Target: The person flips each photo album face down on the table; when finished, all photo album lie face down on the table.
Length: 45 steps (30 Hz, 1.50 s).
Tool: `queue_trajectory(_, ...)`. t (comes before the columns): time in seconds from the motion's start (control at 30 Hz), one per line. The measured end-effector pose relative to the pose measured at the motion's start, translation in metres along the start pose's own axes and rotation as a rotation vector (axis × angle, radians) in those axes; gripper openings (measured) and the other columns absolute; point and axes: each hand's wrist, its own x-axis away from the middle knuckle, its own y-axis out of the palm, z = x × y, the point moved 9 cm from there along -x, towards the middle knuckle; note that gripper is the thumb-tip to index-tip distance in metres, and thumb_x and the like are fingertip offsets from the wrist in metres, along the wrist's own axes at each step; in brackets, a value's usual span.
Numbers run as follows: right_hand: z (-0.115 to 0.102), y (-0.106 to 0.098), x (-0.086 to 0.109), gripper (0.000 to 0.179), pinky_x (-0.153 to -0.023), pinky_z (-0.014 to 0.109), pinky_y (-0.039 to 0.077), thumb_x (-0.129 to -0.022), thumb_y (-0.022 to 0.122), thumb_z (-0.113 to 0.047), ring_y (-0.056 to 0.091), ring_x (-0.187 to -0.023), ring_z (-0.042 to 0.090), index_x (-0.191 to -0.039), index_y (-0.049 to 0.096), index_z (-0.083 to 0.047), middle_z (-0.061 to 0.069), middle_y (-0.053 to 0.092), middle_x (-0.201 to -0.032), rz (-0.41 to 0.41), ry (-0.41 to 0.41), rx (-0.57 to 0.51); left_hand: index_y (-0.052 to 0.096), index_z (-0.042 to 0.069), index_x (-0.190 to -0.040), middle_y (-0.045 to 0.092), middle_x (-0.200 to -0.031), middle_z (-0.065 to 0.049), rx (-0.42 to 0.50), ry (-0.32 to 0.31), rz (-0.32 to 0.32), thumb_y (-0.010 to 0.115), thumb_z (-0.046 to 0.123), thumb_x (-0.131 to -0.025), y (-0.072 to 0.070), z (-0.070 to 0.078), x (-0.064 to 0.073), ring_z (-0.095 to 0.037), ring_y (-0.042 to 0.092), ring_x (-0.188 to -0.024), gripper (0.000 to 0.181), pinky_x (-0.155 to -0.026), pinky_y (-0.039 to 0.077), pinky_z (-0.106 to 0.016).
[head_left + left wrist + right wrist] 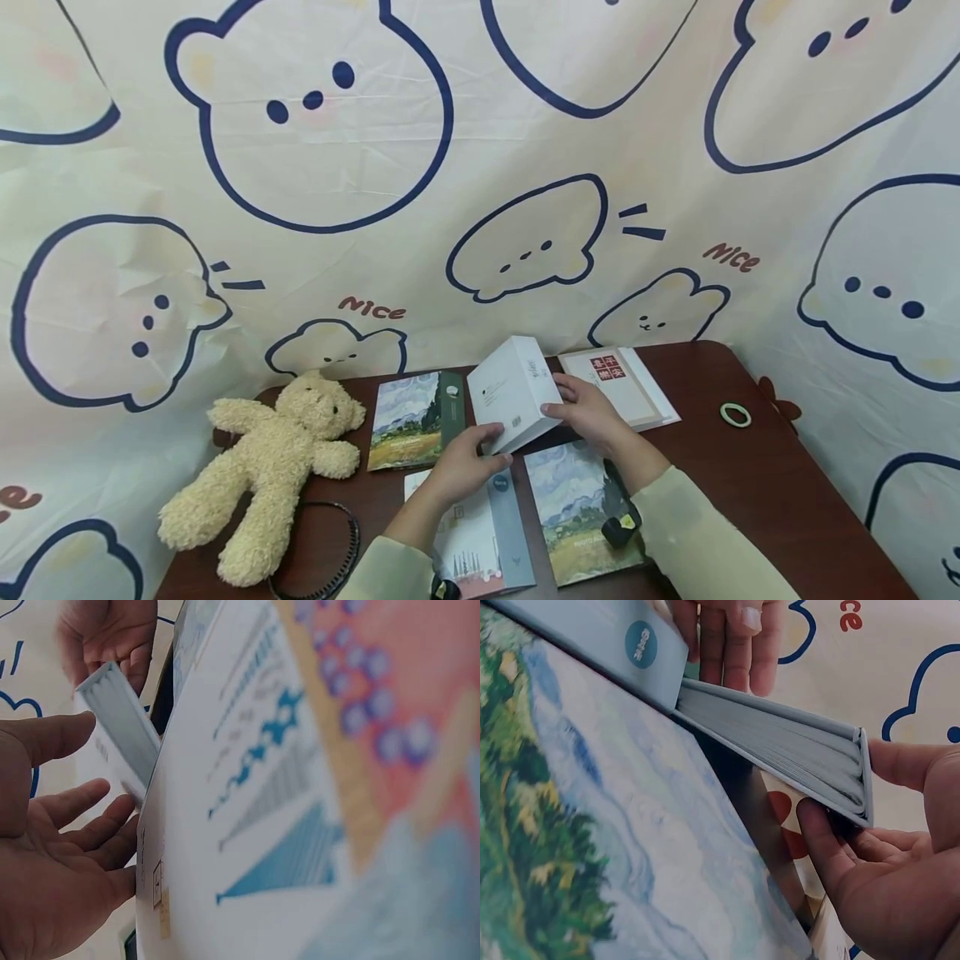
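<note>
A thick white hardcover book point(504, 392) is held tilted above the table; its page edges point(780, 750) show in the right wrist view. My right hand point(592, 410) grips the book's right side, thumb on one cover and fingers on the other. At the book's lower left corner is my left hand point(463, 463), its fingers point(82, 806) spread and fairly straight. Below the hands lie a white and blue booklet point(512, 533), with sailboat-like shapes on it, and a landscape-painted book point(573, 508).
Another landscape-painted book point(408, 421) lies behind at left, and a cream folder with a red stamp point(618, 379) at the back right. A plush bear point(288, 467) and a black headband point(352, 542) are at left. A pale green ring point(736, 406) lies at right.
</note>
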Motion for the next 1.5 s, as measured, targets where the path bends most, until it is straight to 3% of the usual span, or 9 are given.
queue_trajectory(0.5, 0.008, -0.002, 0.003, 0.069, -0.111, 0.048, 0.045, -0.098, 0.072, -0.014, 0.05, -0.139, 0.04, -0.155, 0.039, 0.006, 0.026, 0.049, -0.152, 0.09, 0.003, 0.169, 0.057, 0.011, -0.149, 0.056, -0.151, -0.013, 0.025, -0.021, -0.003, 0.073, 0.034, -0.096, -0.001, -0.006, 0.001, -0.041, 0.049, -0.14, 0.059, -0.111, 0.04, -0.061)
queue_trajectory(1.03, 0.002, 0.001, 0.011, 0.065, -0.107, 0.049, 0.049, -0.099, 0.069, -0.02, 0.062, -0.128, 0.036, -0.151, 0.043, 0.011, 0.026, 0.06, -0.141, 0.11, -0.023, 0.503, 0.055, 0.011, -0.151, 0.055, -0.151, -0.015, 0.001, -0.033, 0.006, 0.074, 0.034, -0.096, -0.005, -0.007, -0.001, -0.04, 0.048, -0.141, 0.063, -0.112, 0.039, -0.061)
queue_trajectory(1.33, 0.002, -0.003, 0.014, 0.066, -0.106, 0.049, 0.05, -0.098, 0.07, -0.021, 0.064, -0.126, 0.037, -0.149, 0.045, 0.012, 0.026, 0.063, -0.137, 0.124, -0.038, 0.478, 0.055, 0.011, -0.151, 0.054, -0.151, -0.016, 0.013, -0.045, 0.006, 0.074, 0.036, -0.095, -0.003, -0.008, 0.001, -0.041, 0.049, -0.14, 0.065, -0.112, 0.04, -0.062)
queue_trajectory(1.5, 0.002, -0.009, 0.018, 0.064, -0.105, 0.049, 0.05, -0.098, 0.07, -0.018, 0.064, -0.126, 0.036, -0.15, 0.046, 0.01, 0.024, 0.064, -0.137, 0.138, -0.043, 0.435, 0.054, 0.013, -0.152, 0.054, -0.152, -0.017, 0.032, -0.015, -0.001, 0.074, 0.036, -0.095, -0.002, 0.0, 0.002, -0.043, 0.05, -0.138, 0.064, -0.11, 0.042, -0.063)
